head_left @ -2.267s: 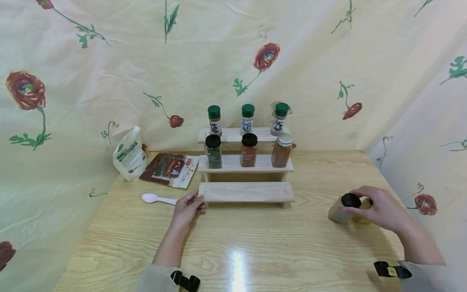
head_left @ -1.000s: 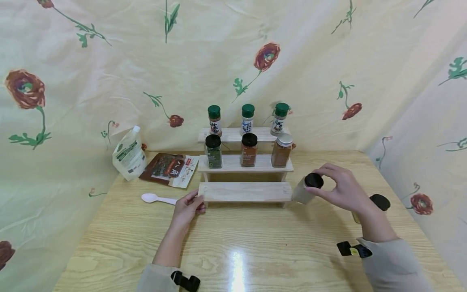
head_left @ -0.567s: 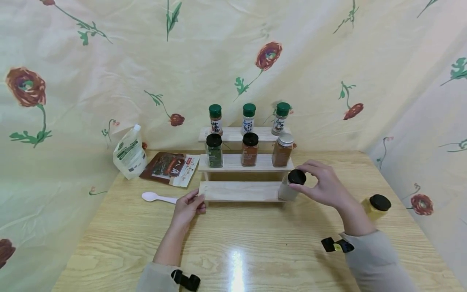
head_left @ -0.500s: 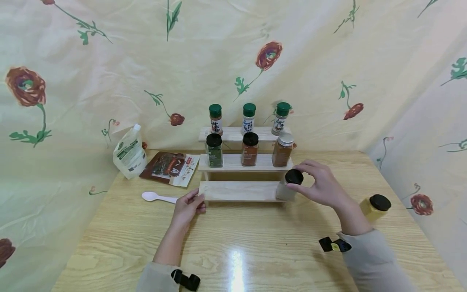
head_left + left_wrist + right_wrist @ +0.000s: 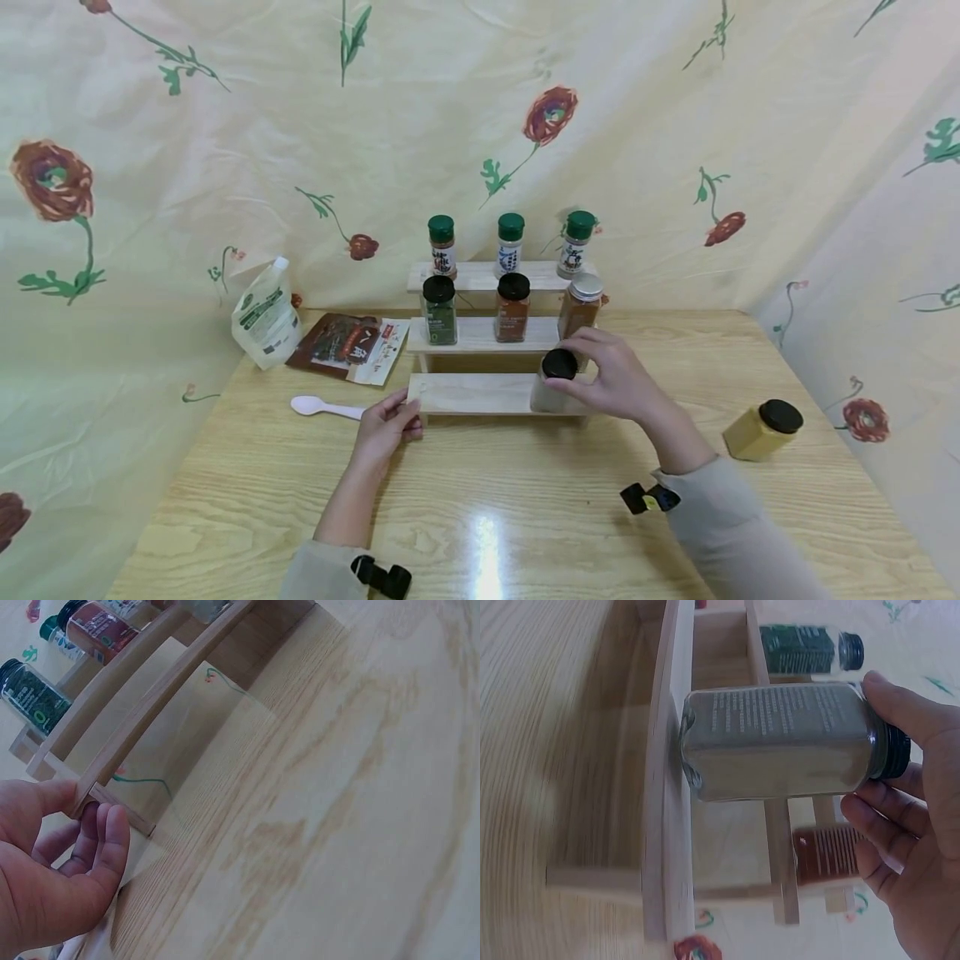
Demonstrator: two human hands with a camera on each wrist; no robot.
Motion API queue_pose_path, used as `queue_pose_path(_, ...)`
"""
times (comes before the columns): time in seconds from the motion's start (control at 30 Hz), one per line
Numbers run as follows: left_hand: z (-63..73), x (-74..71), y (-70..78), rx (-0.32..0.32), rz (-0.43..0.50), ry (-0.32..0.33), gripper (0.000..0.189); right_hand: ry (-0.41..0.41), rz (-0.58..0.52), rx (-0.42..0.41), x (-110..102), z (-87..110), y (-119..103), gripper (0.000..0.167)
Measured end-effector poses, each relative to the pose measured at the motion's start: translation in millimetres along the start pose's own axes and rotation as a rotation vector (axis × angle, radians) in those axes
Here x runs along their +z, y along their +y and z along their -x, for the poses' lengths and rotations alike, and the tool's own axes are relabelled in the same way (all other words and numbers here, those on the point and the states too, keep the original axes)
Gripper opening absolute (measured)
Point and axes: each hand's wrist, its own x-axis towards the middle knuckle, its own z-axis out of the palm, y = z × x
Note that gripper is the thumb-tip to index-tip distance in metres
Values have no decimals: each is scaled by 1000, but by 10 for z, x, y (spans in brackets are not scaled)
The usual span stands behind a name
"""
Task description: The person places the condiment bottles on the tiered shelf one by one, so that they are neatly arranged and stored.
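Note:
A three-tier wooden spice rack (image 5: 480, 394) stands at the back of the table. My left hand (image 5: 401, 419) pinches the left end of its bottom shelf (image 5: 127, 746) between thumb and fingers (image 5: 112, 832). My right hand (image 5: 592, 375) grips a grey-filled jar (image 5: 550, 392) by its black lid and holds it upright over the right half of the bottom shelf. In the right wrist view the jar (image 5: 780, 742) has its base at the shelf board (image 5: 671, 787); I cannot tell whether it touches. My right hand (image 5: 922, 765) wraps round the lid.
A yellow jar with a black lid (image 5: 761, 429) stands alone on the table at the right. Three jars (image 5: 512, 310) fill the middle shelf and three green-capped bottles (image 5: 509, 243) the top one. A white spoon (image 5: 326, 407), a pouch (image 5: 264, 317) and a packet (image 5: 348, 346) lie left.
My right hand lifted the grey jar from the table's right side and carried it left to the bottom shelf, uncovering the yellow jar. My left hand stayed on the shelf end.

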Motion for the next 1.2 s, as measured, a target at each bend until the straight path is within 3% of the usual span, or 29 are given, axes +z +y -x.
queue_pose_path(0.43, -5, 1, -3, -1, 10, 1, 50, -58, -2, 35, 249, -294, -227, 50)
queue_pose_path(0.87, -12, -7, -17, 4, 5, 2, 50, -103, 10, -62, 451, -618, -396, 53)
queue_pose_path(1.07, -17, -10, -28, 0, 4, 2, 50, -191, -4, 11, 552, -643, -404, 53)
queue_pose_path(1.2, -27, -15, -20, 8, 12, 7, 49, -208, -43, 60, 584, -635, -400, 55)
